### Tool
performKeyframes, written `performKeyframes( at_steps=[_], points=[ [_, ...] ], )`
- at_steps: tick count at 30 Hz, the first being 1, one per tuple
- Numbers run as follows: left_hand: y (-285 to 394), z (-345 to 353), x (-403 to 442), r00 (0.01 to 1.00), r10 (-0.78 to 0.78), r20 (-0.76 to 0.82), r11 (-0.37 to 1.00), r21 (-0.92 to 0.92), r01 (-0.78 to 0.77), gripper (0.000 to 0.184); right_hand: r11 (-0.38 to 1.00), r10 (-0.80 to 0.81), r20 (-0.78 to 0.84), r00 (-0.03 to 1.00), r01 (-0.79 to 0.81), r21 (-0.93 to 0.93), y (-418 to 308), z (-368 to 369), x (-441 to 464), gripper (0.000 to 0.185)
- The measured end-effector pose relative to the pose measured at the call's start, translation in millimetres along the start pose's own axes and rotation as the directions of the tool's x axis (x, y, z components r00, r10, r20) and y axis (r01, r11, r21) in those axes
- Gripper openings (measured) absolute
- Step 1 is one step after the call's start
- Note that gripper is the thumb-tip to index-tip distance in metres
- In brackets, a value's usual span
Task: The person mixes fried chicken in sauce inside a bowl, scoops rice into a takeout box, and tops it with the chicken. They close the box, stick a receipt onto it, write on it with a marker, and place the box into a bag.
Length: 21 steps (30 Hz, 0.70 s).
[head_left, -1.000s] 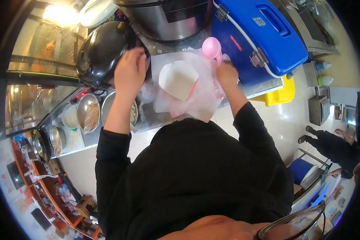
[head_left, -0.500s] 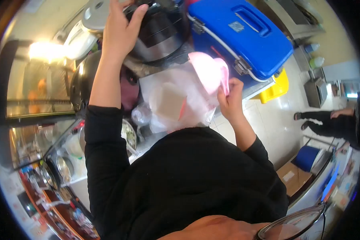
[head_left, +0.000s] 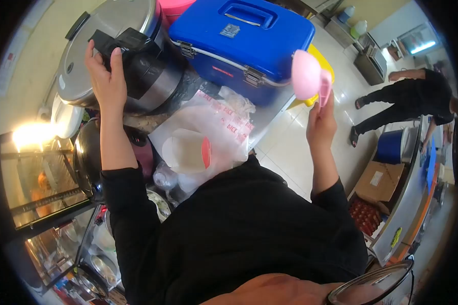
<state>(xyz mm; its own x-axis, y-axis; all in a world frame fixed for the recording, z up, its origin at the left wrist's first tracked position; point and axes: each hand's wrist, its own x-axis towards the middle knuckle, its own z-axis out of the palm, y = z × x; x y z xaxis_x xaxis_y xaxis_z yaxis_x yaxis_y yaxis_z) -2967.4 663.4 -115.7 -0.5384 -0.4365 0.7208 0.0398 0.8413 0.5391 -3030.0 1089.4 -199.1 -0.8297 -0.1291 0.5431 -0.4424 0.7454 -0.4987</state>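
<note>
My left hand [head_left: 107, 84] is at the front of a large steel cooker [head_left: 107, 35], fingers apart, against its black latch [head_left: 130, 40]. In my right hand [head_left: 321, 127] is the handle of a pink scoop [head_left: 306, 76], raised over the floor to the right of the counter. An open white paper box [head_left: 185, 151] with a red flap rests on white paper sheets printed with red letters [head_left: 224, 119], between my arms. The cooker's lid looks closed.
A blue cooler box [head_left: 244, 40] stands behind the papers, with a yellow container [head_left: 324, 58] beyond it. At the left are a dark rounded cooker [head_left: 89, 157] and a lit glass cabinet [head_left: 40, 178]. Another person [head_left: 402, 99] stands at the right.
My left hand has gone from the dark rounded cooker to the large cooker's latch. My right hand has lifted the pink scoop up and rightward, off the papers. The view has turned.
</note>
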Motion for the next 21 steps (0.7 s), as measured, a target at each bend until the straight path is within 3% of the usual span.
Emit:
performKeyframes(
  at_steps=[3,4,7,8,11,12,15,16,17,19,20,21],
  points=[
    [2,0,-1,1.0,-0.013,0.011,0.999,0.046,0.013,0.059,0.964,0.1,0.055,0.993,-0.083,-0.252,53,19,-27,0.065],
    [-1,0,0,1.0,-0.022,0.013,0.998,0.064,0.021,0.058,0.735,0.43,0.384,0.817,-0.07,-0.674,59,9,-27,0.069],
    [-5,-1,-1,0.998,-0.051,0.038,0.996,0.08,0.048,0.061,0.769,0.495,0.353,0.794,-0.211,-0.604,81,-3,-50,0.066],
    [-6,1,2,0.999,-0.046,0.011,0.996,0.078,0.045,0.062,0.9,0.237,0.198,0.951,-0.138,-0.415,91,-4,-51,0.064],
    [-8,2,0,0.999,-0.053,0.009,0.992,0.111,0.052,0.063,0.961,0.277,0.02,0.961,-0.277,0.016,33,-27,-14,0.065],
    [-7,2,2,0.998,-0.062,0.007,0.988,0.14,0.061,0.063,0.986,0.155,-0.061,0.986,-0.151,0.074,32,-21,-12,0.063],
    [-2,-1,1,0.995,-0.094,0.031,0.994,0.061,0.092,0.065,0.978,-0.06,0.046,0.997,0.068,-0.196,28,-19,-7,0.057],
    [-4,-1,-1,0.997,-0.076,0.02,0.995,0.068,0.074,0.065,0.97,0.083,0.062,0.995,-0.066,-0.234,40,-18,-7,0.053],
    [-6,0,-1,0.998,-0.059,0.003,0.996,0.073,0.059,0.065,0.978,0.208,0.083,0.975,-0.21,0.016,46,-22,-4,0.05],
    [-6,0,2,0.997,-0.07,0.011,0.997,0.028,0.07,0.064,0.756,0.395,0.209,0.895,-0.446,0.479,45,-37,5,0.046],
    [-8,1,4,0.998,-0.068,0.005,0.998,0.01,0.068,0.064,0.381,0.403,0.393,0.826,-0.542,0.749,37,-50,8,0.031],
    [-7,2,6,0.998,-0.062,0.001,0.998,-0.009,0.062,0.064,0.243,0.294,0.49,0.821,-0.56,0.792,30,-58,8,0.026]
  ],
)
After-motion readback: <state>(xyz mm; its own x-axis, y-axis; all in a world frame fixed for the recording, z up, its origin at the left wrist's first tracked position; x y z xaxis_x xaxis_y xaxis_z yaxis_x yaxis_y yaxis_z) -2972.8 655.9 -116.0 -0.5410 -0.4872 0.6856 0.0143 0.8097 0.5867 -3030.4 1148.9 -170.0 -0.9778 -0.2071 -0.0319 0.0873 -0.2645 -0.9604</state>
